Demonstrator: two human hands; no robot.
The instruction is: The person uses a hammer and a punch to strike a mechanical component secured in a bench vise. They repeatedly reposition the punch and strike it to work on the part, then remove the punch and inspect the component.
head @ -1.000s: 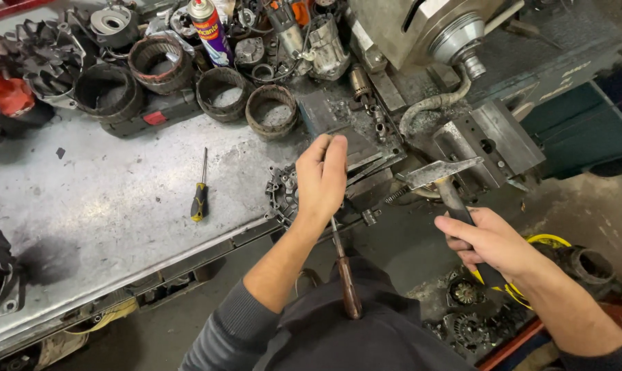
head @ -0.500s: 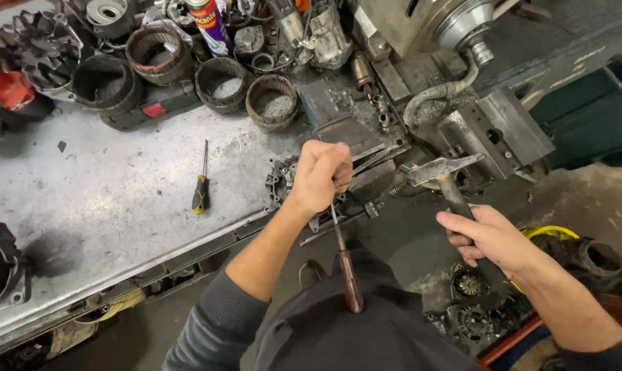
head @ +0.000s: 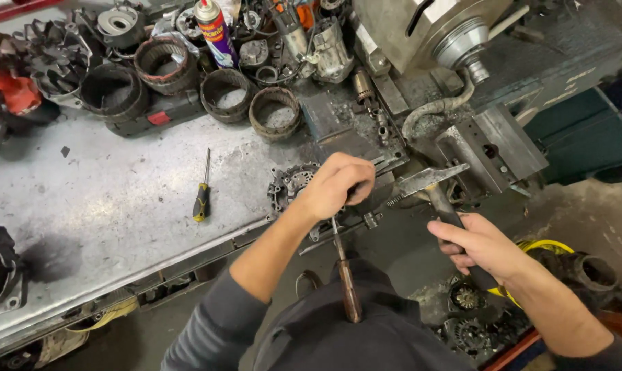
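Observation:
My left hand [head: 335,185] is closed in a fist at the bench's front edge, on top of a dark alternator housing [head: 289,185]. A long tool with a brown wooden handle [head: 347,288] runs from under this fist back toward my body, and the fingers appear wrapped round its metal shaft. My right hand [head: 482,247] grips the black handle of a hammer. The hammer's steel head [head: 428,178] hovers just right of my left hand, a short way off it.
A yellow-and-black screwdriver [head: 201,199] lies on the grey metal bench [head: 105,206]. Several stator rings [head: 273,113], a spray can [head: 213,31] and motor parts crowd the back. A machine with a vise [head: 493,148] stands right. More parts lie on the floor [head: 469,302].
My left hand went from lying flat and open over the housing to a closed fist on it. The hammer hand has stayed about where it was.

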